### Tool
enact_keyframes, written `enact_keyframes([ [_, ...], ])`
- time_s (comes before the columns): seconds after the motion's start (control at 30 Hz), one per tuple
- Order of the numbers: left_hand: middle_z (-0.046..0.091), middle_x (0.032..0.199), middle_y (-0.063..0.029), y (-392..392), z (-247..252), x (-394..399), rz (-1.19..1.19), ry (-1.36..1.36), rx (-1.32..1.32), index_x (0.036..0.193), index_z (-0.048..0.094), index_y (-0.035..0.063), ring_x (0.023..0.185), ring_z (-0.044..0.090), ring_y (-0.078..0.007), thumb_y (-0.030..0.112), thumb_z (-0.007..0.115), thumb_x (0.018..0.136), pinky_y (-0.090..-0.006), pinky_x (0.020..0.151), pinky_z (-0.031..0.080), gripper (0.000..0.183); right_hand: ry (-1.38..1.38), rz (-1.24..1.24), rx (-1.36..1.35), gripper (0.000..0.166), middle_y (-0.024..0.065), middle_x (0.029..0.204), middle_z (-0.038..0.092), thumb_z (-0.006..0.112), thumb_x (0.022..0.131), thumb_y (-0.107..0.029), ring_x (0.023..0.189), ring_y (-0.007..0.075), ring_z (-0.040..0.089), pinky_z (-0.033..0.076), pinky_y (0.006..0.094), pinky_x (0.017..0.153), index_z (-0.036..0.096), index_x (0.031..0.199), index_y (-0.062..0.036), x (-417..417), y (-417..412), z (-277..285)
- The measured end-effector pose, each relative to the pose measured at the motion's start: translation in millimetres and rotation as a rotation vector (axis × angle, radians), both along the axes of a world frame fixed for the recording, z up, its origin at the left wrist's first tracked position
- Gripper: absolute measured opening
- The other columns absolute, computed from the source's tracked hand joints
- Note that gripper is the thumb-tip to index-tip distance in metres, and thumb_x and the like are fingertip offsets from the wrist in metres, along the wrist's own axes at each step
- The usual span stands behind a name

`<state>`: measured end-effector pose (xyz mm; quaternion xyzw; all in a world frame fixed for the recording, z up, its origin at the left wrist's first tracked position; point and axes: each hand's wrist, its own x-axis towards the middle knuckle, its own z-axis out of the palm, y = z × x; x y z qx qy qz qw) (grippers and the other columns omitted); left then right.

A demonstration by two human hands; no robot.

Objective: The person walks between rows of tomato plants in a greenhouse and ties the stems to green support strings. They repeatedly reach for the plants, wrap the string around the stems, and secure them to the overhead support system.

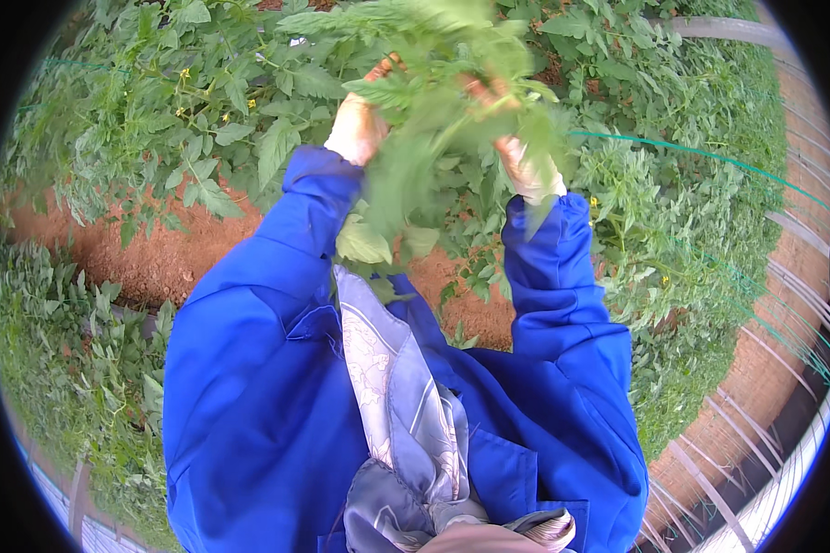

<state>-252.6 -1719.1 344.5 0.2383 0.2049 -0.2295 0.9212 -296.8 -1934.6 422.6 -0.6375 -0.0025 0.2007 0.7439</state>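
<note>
Leafy tomato shoots, blurred by movement, fill the space between my two hands. My left hand reaches in from the left side of the shoots, with leaves covering most of its fingers, so its hold cannot be made out. On the other side, my right hand has its blurred fingers bent around a green shoot, and a leaf hangs across the wrist. Brown stains show on the fingers of both hands. Pale leaf undersides droop below the hands, near my chest.
Tomato plants with yellow flowers spread on both sides. A green twine runs through the foliage at right. Reddish soil separates this row from the plants at lower left. Pale poles and twine line the right rim.
</note>
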Motion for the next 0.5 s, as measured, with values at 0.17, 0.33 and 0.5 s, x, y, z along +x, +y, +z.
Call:
enact_keyframes([
  [0.17,0.057,0.122,-0.0085,-70,-17,7,-0.121,-0.254,0.049,0.128,0.049,0.0030,0.109,0.054,-0.0179,-0.001,0.045,0.083,-0.0352,0.099,0.037,0.045,0.013,-0.296,-0.241,0.055,0.0067,0.117,0.061,0.043,0.068,0.003,0.114,0.0178,0.053,0.036,0.0313,0.097,0.053,0.123,-0.0006,-34,3,6],
  [0.33,0.062,0.112,-0.0092,-120,-17,-26,-0.399,-0.456,0.148,0.131,0.046,0.0007,0.101,0.056,-0.0133,-0.005,0.040,0.074,-0.0269,0.086,0.044,0.058,-0.308,-0.420,0.003,0.084,0.0178,0.148,0.026,0.044,0.064,0.005,0.128,0.0315,0.043,0.027,0.0390,0.109,0.021,0.145,-0.0042,-43,14,19],
  [0.5,0.050,0.128,-0.0122,-158,-1,-70,-0.638,-0.913,0.480,0.130,0.045,-0.0020,0.119,0.049,-0.0221,-0.007,0.053,0.076,-0.0299,0.099,0.040,0.055,-0.362,-1.065,0.001,0.080,0.0194,0.147,0.025,0.040,0.074,0.010,0.120,0.0325,0.051,0.031,0.0425,0.105,0.011,0.145,-0.0130,-78,-7,26],
])
